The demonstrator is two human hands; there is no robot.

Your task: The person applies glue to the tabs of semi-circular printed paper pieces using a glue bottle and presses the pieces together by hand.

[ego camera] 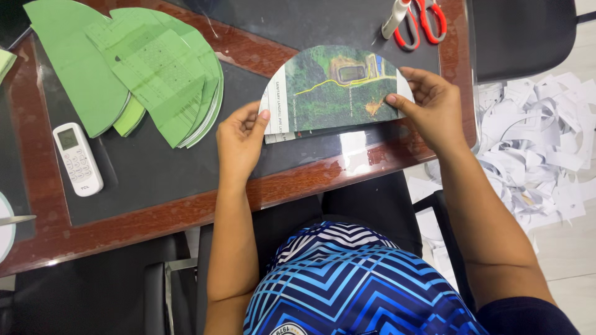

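A half-round paper sheet (332, 87), printed with a green aerial picture and a yellow line, lies folded on the dark desk mat (155, 167). My left hand (239, 139) pinches its lower left corner with thumb on top. At the sheet's right end, my right hand (428, 105) presses the fold with the thumb over the paper. Both hands hold the same sheet flat near the desk's front edge.
A stack of green half-round paper cut-outs (155, 68) lies at the back left, with a white remote control (77, 158) beside it. Red-handled scissors (425, 22) and a glue stick (395, 17) sit at the back right. White paper scraps (540, 142) cover the floor on the right.
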